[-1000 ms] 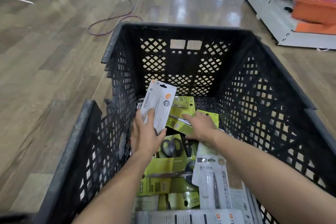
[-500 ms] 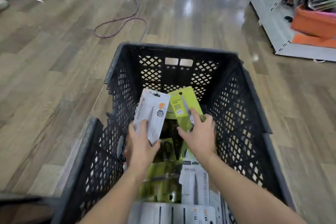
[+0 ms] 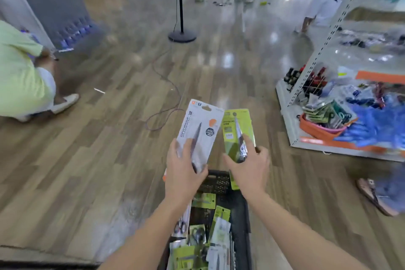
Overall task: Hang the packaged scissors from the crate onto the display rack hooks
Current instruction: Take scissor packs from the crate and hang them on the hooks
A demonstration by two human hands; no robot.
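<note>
1. The white pack (image 3: 198, 131) reads "SCISSORS" along its side; the green pack (image 3: 237, 131) reads "SCISSORS" near its top.
2. The left hand (image 3: 184, 173) grips the white pack's lower end; the right hand (image 3: 247, 169) grips the green one, both raised above the crate (image 3: 219, 182).
3. More packs lie in the crate; the rack (image 3: 328, 35) stands well right across bare floor (image 3: 87, 171).
</note>
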